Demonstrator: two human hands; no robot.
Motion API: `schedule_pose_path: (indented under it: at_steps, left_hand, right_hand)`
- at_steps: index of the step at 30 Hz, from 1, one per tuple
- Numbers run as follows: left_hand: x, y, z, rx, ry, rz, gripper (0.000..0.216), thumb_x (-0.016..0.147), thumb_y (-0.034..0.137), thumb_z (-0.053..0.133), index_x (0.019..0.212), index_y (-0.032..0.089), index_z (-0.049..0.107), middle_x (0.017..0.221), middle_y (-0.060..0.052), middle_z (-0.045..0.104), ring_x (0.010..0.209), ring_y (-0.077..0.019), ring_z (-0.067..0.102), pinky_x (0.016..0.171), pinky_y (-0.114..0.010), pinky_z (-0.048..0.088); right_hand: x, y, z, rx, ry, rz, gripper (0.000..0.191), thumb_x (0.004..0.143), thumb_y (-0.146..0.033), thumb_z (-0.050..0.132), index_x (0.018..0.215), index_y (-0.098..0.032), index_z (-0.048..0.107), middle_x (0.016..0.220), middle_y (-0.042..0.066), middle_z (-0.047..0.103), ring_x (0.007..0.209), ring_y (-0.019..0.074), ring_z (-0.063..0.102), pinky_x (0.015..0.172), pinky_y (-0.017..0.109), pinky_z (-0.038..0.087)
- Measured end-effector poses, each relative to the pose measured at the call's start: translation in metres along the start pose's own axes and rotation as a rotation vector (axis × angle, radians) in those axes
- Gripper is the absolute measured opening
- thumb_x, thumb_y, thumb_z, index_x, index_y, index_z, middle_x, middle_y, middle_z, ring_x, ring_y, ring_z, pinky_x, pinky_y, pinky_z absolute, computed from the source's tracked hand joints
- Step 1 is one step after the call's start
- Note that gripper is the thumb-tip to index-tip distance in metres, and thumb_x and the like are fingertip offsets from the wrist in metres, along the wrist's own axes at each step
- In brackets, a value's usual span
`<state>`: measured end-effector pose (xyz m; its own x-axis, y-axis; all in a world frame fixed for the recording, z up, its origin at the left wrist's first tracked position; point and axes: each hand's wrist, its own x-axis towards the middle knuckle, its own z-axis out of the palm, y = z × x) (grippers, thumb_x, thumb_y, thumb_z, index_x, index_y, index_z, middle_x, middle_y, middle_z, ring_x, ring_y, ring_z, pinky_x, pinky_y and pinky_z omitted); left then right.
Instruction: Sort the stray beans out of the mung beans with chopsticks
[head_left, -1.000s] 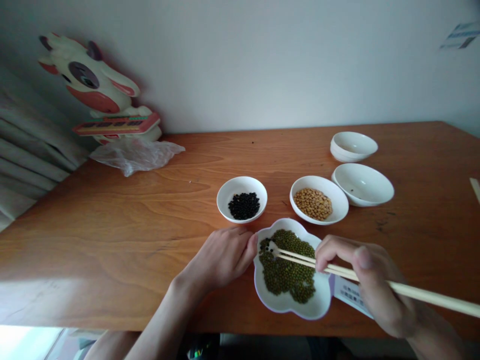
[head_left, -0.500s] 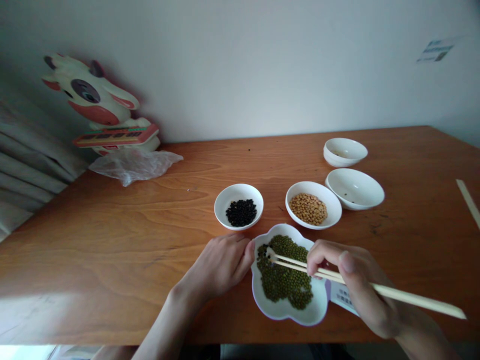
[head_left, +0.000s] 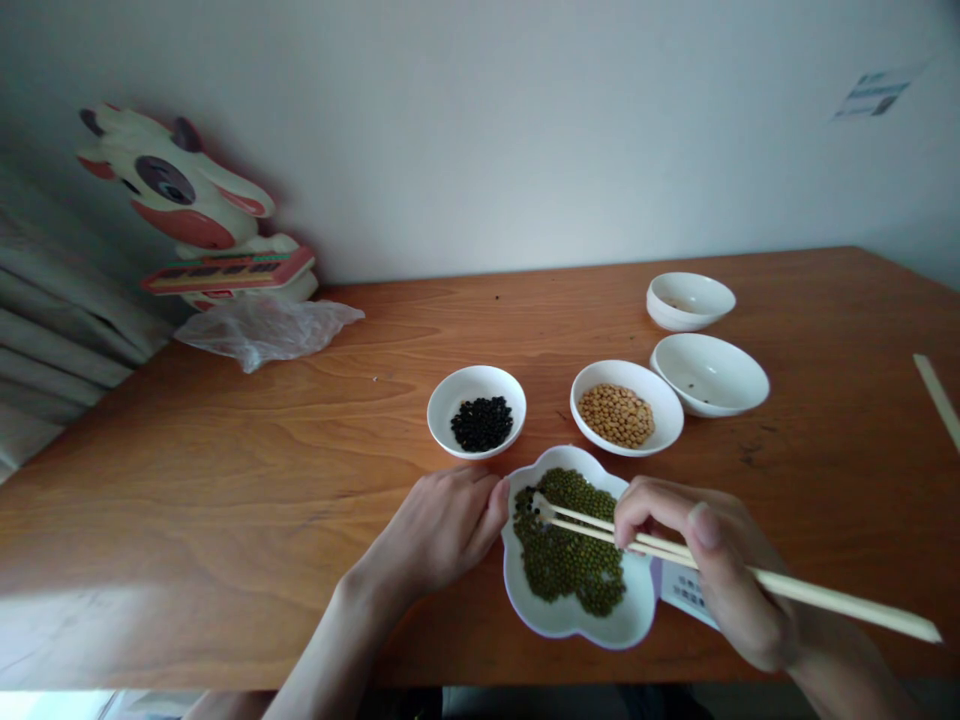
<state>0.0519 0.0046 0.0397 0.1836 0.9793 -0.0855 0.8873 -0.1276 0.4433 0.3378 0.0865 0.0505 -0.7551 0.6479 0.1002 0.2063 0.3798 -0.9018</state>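
Note:
My right hand (head_left: 709, 565) is closed around a pair of wooden chopsticks (head_left: 840, 603). Their tips rest among green mung beans (head_left: 574, 550) in a white flower-shaped dish (head_left: 637, 612) with a lilac rim, near a few black beans at its upper left. Whether a bean is pinched between the tips I cannot make out. My left hand (head_left: 450, 525) lies curled on the table, thumb and fingertips at the dish's left rim. Beyond it stand a white bowl of black beans (head_left: 482, 424) and a white bowl of tan soybeans (head_left: 616, 415).
Two more white bowls stand farther right, the nearer bowl (head_left: 711, 375) holding a few dark specks, the farther bowl (head_left: 690, 302) behind it. A printed label (head_left: 684, 590) lies beside the dish. At back left are a cow toy (head_left: 202, 210) and a plastic bag (head_left: 274, 330).
The view has shifted very slightly. Both hands and the chopsticks keep nearly the same place, with the chopstick tips still among the beans.

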Motion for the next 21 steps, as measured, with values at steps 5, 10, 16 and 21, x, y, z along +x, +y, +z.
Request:
schedule_pose_path:
  at_steps: [5, 10, 16, 21]
  left_hand:
    - [0.0001, 0.0000, -0.0009, -0.001, 0.023, 0.010, 0.051, 0.117, 0.036, 0.029, 0.093, 0.019, 0.071, 0.090, -0.009, 0.075, 0.084, -0.0220, 0.072, 0.082, -0.035, 0.056]
    - [0.0000, -0.0008, -0.0003, 0.023, 0.050, 0.035, 0.050, 0.117, 0.035, 0.030, 0.094, 0.019, 0.071, 0.088, -0.008, 0.074, 0.083, -0.0212, 0.072, 0.081, -0.033, 0.058]
    - [0.0007, -0.0005, 0.0013, 0.018, 0.039, 0.024, 0.052, 0.117, 0.035, 0.029, 0.091, 0.018, 0.070, 0.088, -0.009, 0.074, 0.083, -0.0217, 0.072, 0.081, -0.036, 0.057]
    - [0.0003, -0.0023, 0.0024, 0.016, 0.016, 0.000, 0.054, 0.118, 0.039, 0.026, 0.092, 0.019, 0.069, 0.090, -0.007, 0.074, 0.083, -0.0224, 0.071, 0.080, -0.037, 0.054]
  right_hand:
    - [0.0008, 0.0003, 0.0009, -0.016, -0.004, -0.036, 0.065, 0.112, -0.063, 0.021, 0.091, -0.023, 0.066, 0.073, 0.001, 0.061, 0.061, 0.0153, 0.051, 0.058, 0.031, 0.037]
    - [-0.0005, 0.0011, 0.0004, 0.011, 0.032, -0.071, 0.062, 0.114, -0.057, 0.023, 0.090, -0.022, 0.068, 0.075, 0.001, 0.064, 0.063, 0.0142, 0.055, 0.060, 0.029, 0.040]
    - [0.0013, 0.0027, 0.0021, 0.023, 0.014, -0.056, 0.069, 0.111, -0.067, 0.018, 0.089, -0.023, 0.067, 0.074, 0.001, 0.062, 0.063, 0.0151, 0.053, 0.060, 0.030, 0.039]
    - [0.0022, 0.0019, 0.0031, 0.006, 0.011, -0.035, 0.068, 0.111, -0.068, 0.019, 0.088, -0.024, 0.065, 0.073, 0.000, 0.060, 0.061, 0.0152, 0.051, 0.060, 0.031, 0.038]
